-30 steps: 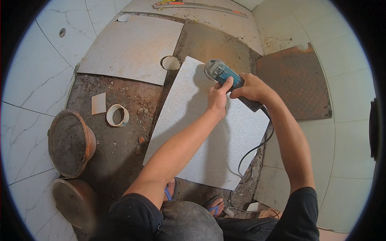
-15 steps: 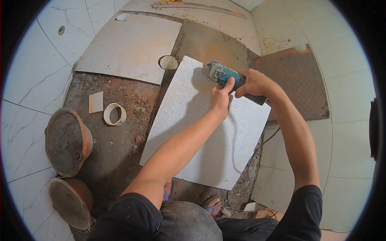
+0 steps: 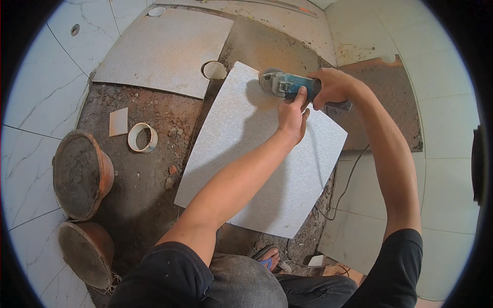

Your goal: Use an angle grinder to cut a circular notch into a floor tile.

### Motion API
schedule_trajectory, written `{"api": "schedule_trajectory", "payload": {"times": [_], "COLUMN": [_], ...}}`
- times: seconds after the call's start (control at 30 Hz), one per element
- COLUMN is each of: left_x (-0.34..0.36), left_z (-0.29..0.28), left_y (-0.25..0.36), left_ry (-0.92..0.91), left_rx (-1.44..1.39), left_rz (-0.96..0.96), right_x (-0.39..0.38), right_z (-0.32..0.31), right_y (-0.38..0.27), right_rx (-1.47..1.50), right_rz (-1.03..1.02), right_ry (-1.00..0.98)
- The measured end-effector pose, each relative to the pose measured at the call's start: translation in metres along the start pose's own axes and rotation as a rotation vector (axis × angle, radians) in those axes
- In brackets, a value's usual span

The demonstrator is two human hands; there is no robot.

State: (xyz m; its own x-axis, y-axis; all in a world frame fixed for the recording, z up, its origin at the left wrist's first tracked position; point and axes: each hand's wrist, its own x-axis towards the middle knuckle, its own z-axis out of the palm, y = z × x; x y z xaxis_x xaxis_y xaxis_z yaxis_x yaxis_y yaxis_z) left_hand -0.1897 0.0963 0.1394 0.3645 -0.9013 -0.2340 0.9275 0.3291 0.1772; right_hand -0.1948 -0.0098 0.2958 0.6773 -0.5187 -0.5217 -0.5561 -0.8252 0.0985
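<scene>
A teal angle grinder (image 3: pixel 292 81) is held over the upper part of a speckled pale floor tile (image 3: pixel 257 169); its guarded disc faces left, near the tile's top edge. My left hand (image 3: pixel 294 115) grips the grinder from below, thumb on its body. My right hand (image 3: pixel 334 87) is wrapped round its rear, with the dark handle end showing beyond. The tile lies askew on the rough floor, and its shadowed middle sits under my left forearm. A black cord (image 3: pixel 348 179) runs down along the right side. Whether the disc touches the tile I cannot tell.
Two mortar-filled tubs (image 3: pixel 77 174) sit by the left wall, near a white pipe ring (image 3: pixel 142 137) and tile offcut (image 3: pixel 118 122). A pipe opening (image 3: pixel 214 70) is beside another tile (image 3: pixel 159 54). A stained slab (image 3: pixel 380 123) lies at right; tiled walls bound both sides.
My hands and the grinder have moved up and right, with the grinder slightly more level. The surroundings shift a little in view.
</scene>
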Motion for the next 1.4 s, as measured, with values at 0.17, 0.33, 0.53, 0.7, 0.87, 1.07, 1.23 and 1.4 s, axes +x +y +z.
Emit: {"api": "schedule_trajectory", "payload": {"times": [0.17,0.33,0.53,0.7,0.87,1.07,1.23,1.4], "left_x": [0.012,0.016,0.022,0.026,0.033,0.03,0.01,-0.008], "left_z": [-0.005,0.0,0.004,0.009,0.009,0.016,0.042,0.039], "left_y": [-0.009,-0.019,-0.025,-0.03,-0.037,-0.034,-0.011,-0.005], "left_ry": [-0.025,-0.1,-0.113,-0.153,-0.169,-0.324,-0.202,-0.176], "left_rx": [-0.017,-0.144,-0.252,-0.323,-0.378,-0.418,-0.021,0.139], "left_rz": [0.025,0.085,0.125,0.158,0.19,0.128,0.12,0.277], "right_x": [0.005,0.007,0.016,0.019,0.025,0.014,-0.034,-0.065], "right_z": [-0.009,-0.015,-0.023,-0.03,-0.033,-0.047,-0.048,0.046], "right_y": [0.001,0.003,0.002,0.002,0.007,0.008,0.019,0.024], "right_rx": [-0.023,-0.039,-0.135,-0.177,-0.223,-0.405,-0.096,0.659], "right_rz": [-0.08,-0.085,-0.074,-0.099,-0.125,-0.287,-0.162,-0.018], "right_ry": [-0.018,-0.049,-0.068,-0.07,-0.099,0.066,0.183,0.408]}}
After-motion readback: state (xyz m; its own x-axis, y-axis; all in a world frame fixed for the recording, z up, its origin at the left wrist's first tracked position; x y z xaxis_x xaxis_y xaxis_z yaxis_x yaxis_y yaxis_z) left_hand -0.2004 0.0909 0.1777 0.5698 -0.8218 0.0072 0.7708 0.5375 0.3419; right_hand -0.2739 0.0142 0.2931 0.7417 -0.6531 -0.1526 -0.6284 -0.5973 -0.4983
